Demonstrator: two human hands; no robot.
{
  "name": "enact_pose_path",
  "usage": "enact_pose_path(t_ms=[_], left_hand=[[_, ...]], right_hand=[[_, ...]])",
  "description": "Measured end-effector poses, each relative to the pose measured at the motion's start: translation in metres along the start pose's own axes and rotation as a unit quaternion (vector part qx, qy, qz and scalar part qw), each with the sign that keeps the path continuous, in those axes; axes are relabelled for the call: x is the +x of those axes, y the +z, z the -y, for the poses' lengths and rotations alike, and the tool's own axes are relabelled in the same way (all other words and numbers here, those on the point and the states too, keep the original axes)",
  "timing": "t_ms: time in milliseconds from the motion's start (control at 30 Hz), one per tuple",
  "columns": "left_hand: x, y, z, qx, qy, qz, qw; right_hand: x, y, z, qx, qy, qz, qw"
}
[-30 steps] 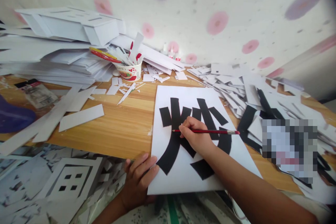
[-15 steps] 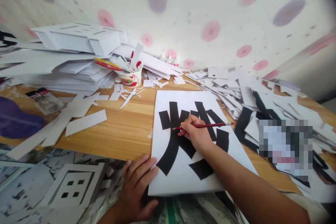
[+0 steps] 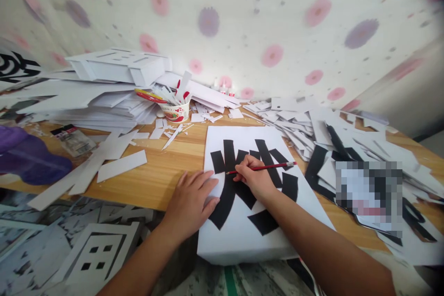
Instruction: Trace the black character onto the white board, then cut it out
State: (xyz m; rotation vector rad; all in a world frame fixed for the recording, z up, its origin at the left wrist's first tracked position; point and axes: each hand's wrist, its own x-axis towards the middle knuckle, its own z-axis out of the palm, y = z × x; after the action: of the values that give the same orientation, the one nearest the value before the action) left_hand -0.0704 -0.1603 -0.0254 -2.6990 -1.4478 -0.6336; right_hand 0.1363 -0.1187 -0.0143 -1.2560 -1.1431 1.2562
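Red and dark, the pencil (image 3: 274,166) is held in the right hand (image 3: 255,176), above the white board (image 3: 270,245) with black shapes on the wooden counter (image 3: 173,157). The left hand (image 3: 194,201), fingers slightly spread, rests at its left edge.

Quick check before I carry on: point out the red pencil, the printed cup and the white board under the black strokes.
Red pencil (image 3: 272,166): head view, shaft beyond the fingers.
Printed cup (image 3: 176,114): head view, outer wall.
White board (image 3: 243,244): head view, bare lower part.
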Motion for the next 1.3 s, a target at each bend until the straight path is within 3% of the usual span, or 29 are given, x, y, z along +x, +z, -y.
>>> enact_pose_path(t_ms=[167, 333, 500, 700, 1300], left_hand=[[-0.002, 0.003, -0.001, 0.007, -0.01, 0.014, 1.0], [-0.001, 0.002, -0.001, 0.014, -0.009, 0.013, 1.0], [0.0, 0.001, -0.003, 0.01, -0.028, 0.03, 0.999], [0.001, -0.005, -0.007, -0.006, -0.058, 0.081, 0.995], [0.004, -0.006, -0.01, 0.013, -0.082, 0.102, 0.991]], right_hand=[[0.006, 0.006, 0.006, 0.003, 0.01, 0.007, 1.0], [0.019, 0.02, 0.019, -0.013, -0.002, 0.053, 0.999], [0.026, 0.029, 0.01, -0.033, -0.038, 0.051, 0.997], [0.027, 0.028, -0.001, -0.046, -0.057, 0.036, 0.997], [0.028, 0.027, 0.003, -0.109, -0.062, 0.062, 0.99]])
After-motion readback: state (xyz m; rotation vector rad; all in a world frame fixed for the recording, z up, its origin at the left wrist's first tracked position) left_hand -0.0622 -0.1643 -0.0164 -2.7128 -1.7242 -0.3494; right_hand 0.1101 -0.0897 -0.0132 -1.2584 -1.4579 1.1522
